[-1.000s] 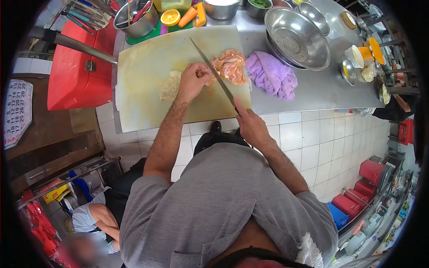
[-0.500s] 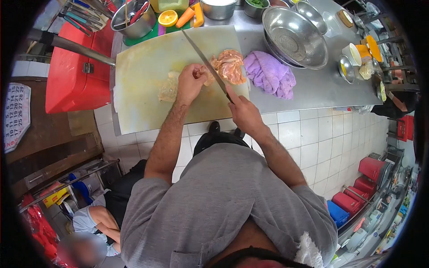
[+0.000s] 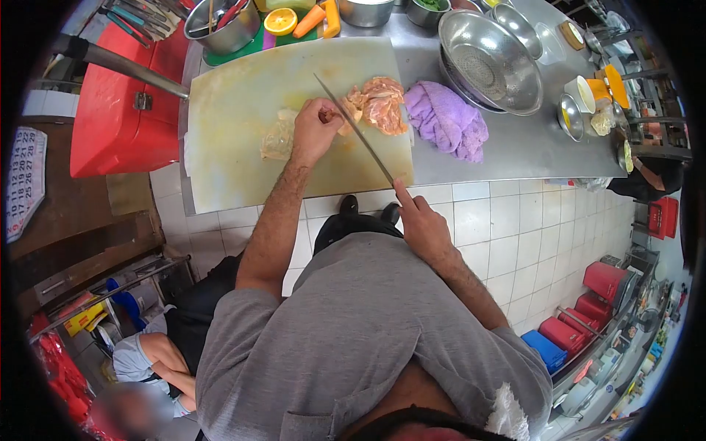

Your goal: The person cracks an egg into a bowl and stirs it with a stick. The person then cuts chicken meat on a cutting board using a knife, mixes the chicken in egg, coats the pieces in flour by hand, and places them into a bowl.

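Note:
A long knife (image 3: 356,129) is gripped in my right hand (image 3: 424,224), just off the front edge of the cutting board (image 3: 228,117). Its blade points up and to the left, lying across raw meat. My left hand (image 3: 317,131) is on the board with its fingers curled and pressed on the near piece of meat, left of the blade. A larger piece of raw meat (image 3: 384,105) lies right of the blade. Paler flattened pieces (image 3: 278,137) rest left of my left hand. How the blade meets the meat is hard to tell.
Beside the board is a purple cloth (image 3: 446,121), then a steel colander (image 3: 490,62). Behind are a pot (image 3: 223,28), a cut orange (image 3: 280,21) and a carrot (image 3: 309,20). A red box (image 3: 118,110) stands left. A person sits at the lower left.
The knife and my right hand first moved up and left, then drew back down and right toward me. My left hand has stayed on the meat.

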`<action>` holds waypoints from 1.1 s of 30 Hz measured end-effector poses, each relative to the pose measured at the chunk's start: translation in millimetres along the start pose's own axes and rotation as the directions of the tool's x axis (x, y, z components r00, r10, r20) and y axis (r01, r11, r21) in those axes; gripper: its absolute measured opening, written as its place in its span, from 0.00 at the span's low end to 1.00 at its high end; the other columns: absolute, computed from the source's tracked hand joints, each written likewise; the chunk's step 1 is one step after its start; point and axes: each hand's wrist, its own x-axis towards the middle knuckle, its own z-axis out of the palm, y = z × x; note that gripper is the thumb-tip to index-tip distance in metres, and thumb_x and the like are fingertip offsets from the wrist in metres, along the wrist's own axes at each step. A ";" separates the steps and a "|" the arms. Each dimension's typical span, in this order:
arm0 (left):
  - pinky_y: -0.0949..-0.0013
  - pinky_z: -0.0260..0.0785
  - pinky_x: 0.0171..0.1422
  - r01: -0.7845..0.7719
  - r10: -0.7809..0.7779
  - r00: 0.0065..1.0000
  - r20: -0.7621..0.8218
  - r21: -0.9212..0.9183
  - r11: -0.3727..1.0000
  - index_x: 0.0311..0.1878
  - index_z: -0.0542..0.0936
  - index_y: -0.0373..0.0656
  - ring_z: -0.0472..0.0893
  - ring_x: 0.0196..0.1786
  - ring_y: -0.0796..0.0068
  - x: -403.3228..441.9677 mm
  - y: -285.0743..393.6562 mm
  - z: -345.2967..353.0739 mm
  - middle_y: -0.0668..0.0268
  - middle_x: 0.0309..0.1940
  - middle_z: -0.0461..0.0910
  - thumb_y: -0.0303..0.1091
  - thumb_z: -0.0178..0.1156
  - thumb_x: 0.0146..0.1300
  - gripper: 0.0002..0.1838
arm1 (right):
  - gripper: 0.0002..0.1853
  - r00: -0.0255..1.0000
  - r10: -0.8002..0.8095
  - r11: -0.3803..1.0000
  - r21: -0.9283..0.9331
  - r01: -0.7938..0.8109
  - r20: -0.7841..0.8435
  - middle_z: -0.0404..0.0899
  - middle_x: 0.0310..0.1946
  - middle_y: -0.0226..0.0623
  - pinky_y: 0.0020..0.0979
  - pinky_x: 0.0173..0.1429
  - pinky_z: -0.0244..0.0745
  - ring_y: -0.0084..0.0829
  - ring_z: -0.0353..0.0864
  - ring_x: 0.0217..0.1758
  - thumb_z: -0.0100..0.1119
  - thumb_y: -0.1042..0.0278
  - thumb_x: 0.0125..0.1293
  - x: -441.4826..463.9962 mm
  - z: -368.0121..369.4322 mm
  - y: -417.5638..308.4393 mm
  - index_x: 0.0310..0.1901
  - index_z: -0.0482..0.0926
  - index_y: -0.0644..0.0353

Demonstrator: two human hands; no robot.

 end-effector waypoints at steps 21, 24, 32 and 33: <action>0.76 0.69 0.40 0.135 -0.135 0.991 0.005 -0.152 0.979 0.38 0.77 0.39 0.75 0.34 0.80 -3.3 -17.5 -1.6 0.69 0.30 0.77 0.28 0.63 0.52 0.09 | 0.30 0.970 -0.148 0.965 0.188 0.185 -0.194 0.73 0.31 0.48 0.44 0.32 0.74 0.48 0.77 0.30 0.50 0.72 0.61 41.5 -5.9 -3.2 0.66 0.57 0.48; 0.75 0.69 0.40 0.092 -0.094 0.995 -0.021 -0.088 0.992 0.37 0.77 0.38 0.75 0.33 0.79 -4.6 -12.9 -1.9 0.68 0.29 0.77 0.28 0.62 0.52 0.09 | 0.31 0.991 -0.090 0.995 0.045 0.094 -0.098 0.73 0.33 0.46 0.43 0.31 0.75 0.46 0.77 0.27 0.50 0.70 0.62 23.6 0.6 0.9 0.67 0.55 0.47; 0.74 0.70 0.39 0.090 -0.091 0.996 -0.008 -0.075 0.993 0.37 0.77 0.37 0.76 0.33 0.78 -4.4 -8.3 -3.3 0.66 0.29 0.78 0.30 0.61 0.51 0.10 | 0.30 1.000 -0.016 0.999 0.033 0.016 0.017 0.72 0.34 0.44 0.42 0.31 0.75 0.44 0.77 0.26 0.49 0.68 0.63 -4.3 2.9 8.5 0.67 0.54 0.45; 0.74 0.70 0.39 0.083 -0.084 0.996 -0.005 -0.075 0.994 0.37 0.77 0.37 0.76 0.33 0.78 -4.5 -7.2 -3.8 0.66 0.29 0.78 0.30 0.61 0.51 0.10 | 0.30 1.000 -0.021 0.999 0.048 0.020 0.013 0.72 0.33 0.44 0.42 0.30 0.75 0.44 0.77 0.26 0.49 0.68 0.64 -5.8 2.1 9.1 0.67 0.54 0.45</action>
